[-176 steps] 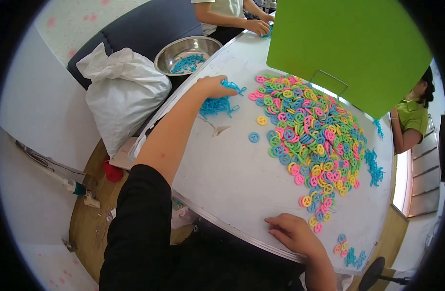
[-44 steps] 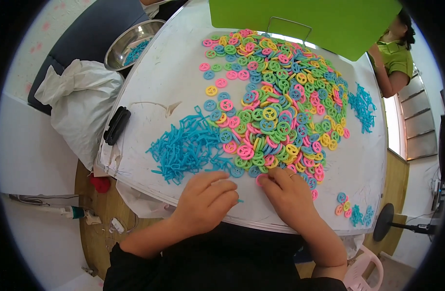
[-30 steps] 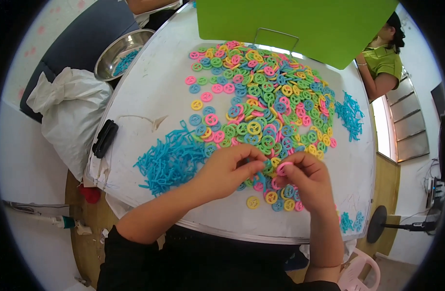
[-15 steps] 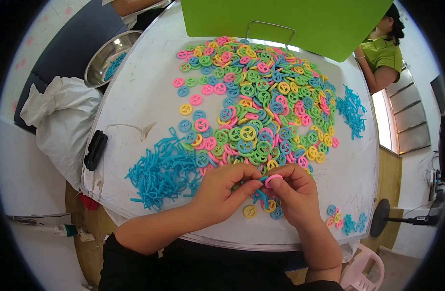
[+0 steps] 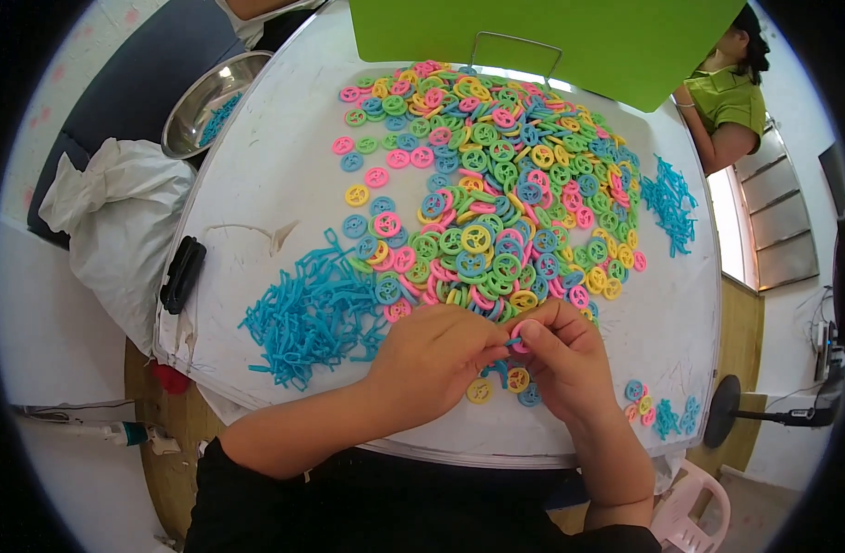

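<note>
Near the table's front edge my two hands meet. My right hand pinches a small pink plastic wheel between thumb and fingers. Closed at the wheel's side, my left hand holds a thin blue plastic link whose tip shows against the pink rim. Whether the link passes through the wheel I cannot tell. Just below the hands lie a yellow wheel and a blue wheel, with blue links partly hidden among them. A big heap of coloured wheels spreads beyond my hands.
Left of my hands is a pile of blue links; a smaller link pile lies far right. A green board stands behind the heap. A black case and a steel bowl are at left. A person sits at right.
The left hand has turned and closed in on the pink wheel, which now faces more edge-on. The view has shifted slightly.
</note>
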A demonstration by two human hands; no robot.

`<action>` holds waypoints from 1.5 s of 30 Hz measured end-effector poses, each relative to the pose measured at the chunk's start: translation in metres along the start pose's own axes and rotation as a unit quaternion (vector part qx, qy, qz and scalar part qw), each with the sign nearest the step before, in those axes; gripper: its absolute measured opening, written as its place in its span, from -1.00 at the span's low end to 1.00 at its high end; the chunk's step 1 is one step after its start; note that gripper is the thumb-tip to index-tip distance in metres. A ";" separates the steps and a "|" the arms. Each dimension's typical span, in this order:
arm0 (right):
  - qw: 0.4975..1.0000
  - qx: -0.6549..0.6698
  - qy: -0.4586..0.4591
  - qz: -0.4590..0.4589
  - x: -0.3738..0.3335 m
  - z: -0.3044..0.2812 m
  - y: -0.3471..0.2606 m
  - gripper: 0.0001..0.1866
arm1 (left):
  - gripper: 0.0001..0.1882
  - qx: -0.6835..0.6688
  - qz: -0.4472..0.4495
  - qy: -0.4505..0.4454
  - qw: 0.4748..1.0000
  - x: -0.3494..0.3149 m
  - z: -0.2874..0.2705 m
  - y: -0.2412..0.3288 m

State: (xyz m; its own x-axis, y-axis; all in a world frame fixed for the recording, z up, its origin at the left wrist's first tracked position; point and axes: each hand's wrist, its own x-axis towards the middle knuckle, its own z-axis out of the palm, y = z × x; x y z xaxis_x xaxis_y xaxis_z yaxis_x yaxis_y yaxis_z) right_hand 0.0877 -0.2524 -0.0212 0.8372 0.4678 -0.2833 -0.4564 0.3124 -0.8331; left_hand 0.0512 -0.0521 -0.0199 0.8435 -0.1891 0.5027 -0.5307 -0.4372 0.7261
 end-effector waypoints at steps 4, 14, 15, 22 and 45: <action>0.982 -0.170 0.029 -0.082 -0.006 0.014 -0.007 -0.88 | -0.80 0.003 -0.006 -0.020 1.000 0.002 -0.001 0.000; 0.917 -0.299 -0.053 -0.261 -0.005 -0.003 -0.003 -0.66 | -0.81 -0.045 -0.021 0.004 0.999 0.002 -0.007 0.001; 0.866 -0.387 -0.101 -0.299 -0.004 -0.007 -0.006 -0.60 | -0.81 -0.044 -0.021 0.004 0.999 0.001 -0.008 0.001; 0.939 -0.287 -0.068 -0.179 -0.014 0.009 -0.005 -0.54 | -0.80 -0.080 -0.018 0.002 0.997 0.001 -0.009 -0.006; 0.999 -0.029 -0.006 0.018 -0.013 0.018 -0.016 -0.52 | -0.88 -0.086 -0.078 0.032 0.993 -0.002 -0.007 -0.002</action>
State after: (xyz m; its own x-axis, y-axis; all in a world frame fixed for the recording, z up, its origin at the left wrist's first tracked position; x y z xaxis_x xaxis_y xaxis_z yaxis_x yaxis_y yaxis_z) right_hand 0.0789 -0.2487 0.0047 0.8165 0.4881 -0.3083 -0.4682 0.2473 -0.8483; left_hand 0.0503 -0.0443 -0.0193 0.9123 -0.0731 0.4030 -0.4056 -0.2983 0.8640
